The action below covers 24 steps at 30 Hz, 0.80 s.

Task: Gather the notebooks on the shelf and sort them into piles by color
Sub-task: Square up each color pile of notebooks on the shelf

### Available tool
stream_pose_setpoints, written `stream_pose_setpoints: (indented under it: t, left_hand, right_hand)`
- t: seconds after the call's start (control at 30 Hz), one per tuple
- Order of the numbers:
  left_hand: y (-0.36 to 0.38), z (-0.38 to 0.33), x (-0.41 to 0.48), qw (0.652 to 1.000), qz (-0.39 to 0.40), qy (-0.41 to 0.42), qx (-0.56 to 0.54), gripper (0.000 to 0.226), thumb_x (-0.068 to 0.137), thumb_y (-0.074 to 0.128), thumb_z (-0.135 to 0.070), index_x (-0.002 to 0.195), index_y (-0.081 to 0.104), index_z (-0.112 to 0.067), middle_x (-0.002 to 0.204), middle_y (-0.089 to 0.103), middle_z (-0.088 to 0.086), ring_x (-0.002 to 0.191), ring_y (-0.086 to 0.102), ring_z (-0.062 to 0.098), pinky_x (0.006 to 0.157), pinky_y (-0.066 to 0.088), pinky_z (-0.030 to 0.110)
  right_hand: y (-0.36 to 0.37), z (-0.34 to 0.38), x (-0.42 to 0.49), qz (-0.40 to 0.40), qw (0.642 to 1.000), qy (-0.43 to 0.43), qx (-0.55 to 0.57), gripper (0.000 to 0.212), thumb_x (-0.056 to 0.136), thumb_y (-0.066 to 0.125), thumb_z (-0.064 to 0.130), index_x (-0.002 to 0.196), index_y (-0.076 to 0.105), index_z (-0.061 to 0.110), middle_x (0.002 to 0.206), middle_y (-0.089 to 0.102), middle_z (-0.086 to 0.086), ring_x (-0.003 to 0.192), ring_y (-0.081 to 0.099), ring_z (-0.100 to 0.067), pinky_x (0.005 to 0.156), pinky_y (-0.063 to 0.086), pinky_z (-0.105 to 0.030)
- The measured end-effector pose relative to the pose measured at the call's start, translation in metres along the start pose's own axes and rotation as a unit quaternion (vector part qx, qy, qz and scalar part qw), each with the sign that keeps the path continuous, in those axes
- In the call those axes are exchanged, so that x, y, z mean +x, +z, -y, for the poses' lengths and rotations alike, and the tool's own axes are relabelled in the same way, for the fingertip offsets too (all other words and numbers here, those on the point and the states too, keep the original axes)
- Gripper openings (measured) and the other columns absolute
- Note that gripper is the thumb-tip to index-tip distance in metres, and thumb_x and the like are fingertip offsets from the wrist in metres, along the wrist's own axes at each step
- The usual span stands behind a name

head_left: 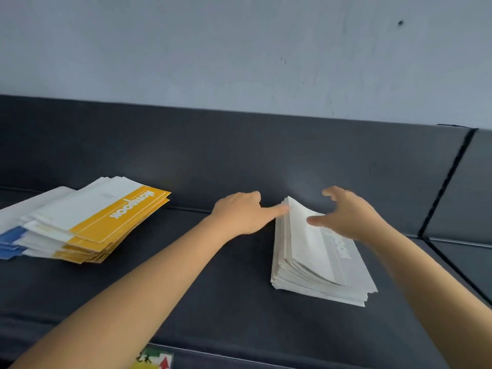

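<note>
A pile of grey-and-white notebooks (316,262) lies on the dark shelf (213,275), right of centre. My left hand (242,214) is at its far left corner, the straight index finger touching the edge of the top notebooks. Over the pile's far end hovers my right hand (348,217), fingers spread and slightly bent, thumb over the top cover; it grips nothing. At the left lies a looser pile of yellow-and-white notebooks (98,222), with blue-and-white notebooks (12,242) showing under it at the frame's left edge.
A dark back panel (266,155) rises behind the shelf, with a pale wall above. A seam (447,182) splits off a second shelf section at the right. A green, yellow and red label (154,359) sits at the front edge.
</note>
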<state>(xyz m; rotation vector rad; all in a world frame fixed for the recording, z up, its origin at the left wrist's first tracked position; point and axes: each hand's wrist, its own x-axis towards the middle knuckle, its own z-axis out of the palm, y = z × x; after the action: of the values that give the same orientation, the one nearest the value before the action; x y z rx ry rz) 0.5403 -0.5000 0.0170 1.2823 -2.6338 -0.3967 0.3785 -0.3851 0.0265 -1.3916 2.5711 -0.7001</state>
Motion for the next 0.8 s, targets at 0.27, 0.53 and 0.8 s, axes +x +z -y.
stream_pose_setpoints:
  t: [0.27,0.53,0.8]
  left_hand:
    - [-0.048,0.142,-0.022,0.987,-0.099,-0.010,0.123,0.058,0.085,0.053,-0.065,0.119,0.055,-0.019,0.116,0.061,0.000,0.107,0.058,0.023,0.079,0.046,0.034]
    - [-0.090,0.295,-0.033,0.961,-0.150,0.039,0.229,0.067,0.092,0.034,-0.068,0.131,0.053,-0.018,0.129,0.059,0.002,0.119,0.054,0.025,0.092,0.042,0.038]
    - [-0.135,0.429,-0.021,0.984,-0.007,-0.110,0.140,0.047,0.094,0.046,-0.044,0.130,0.050,-0.015,0.125,0.057,0.005,0.111,0.055,0.026,0.079,0.044,0.033]
  right_hand:
    - [0.092,0.142,-0.022,0.035,0.984,-0.173,-0.034,0.060,0.086,0.064,0.045,0.137,0.047,0.019,0.131,0.057,0.001,0.120,0.053,-0.018,0.095,0.043,-0.029]
    - [0.177,0.274,-0.014,0.012,0.969,-0.216,-0.121,0.053,0.092,0.052,0.049,0.135,0.046,0.020,0.129,0.055,-0.004,0.121,0.050,-0.024,0.094,0.047,-0.036]
    - [0.226,0.372,-0.012,0.004,0.961,-0.232,-0.150,0.054,0.097,0.037,0.054,0.141,0.041,0.024,0.136,0.052,-0.002,0.124,0.047,-0.023,0.096,0.045,-0.037]
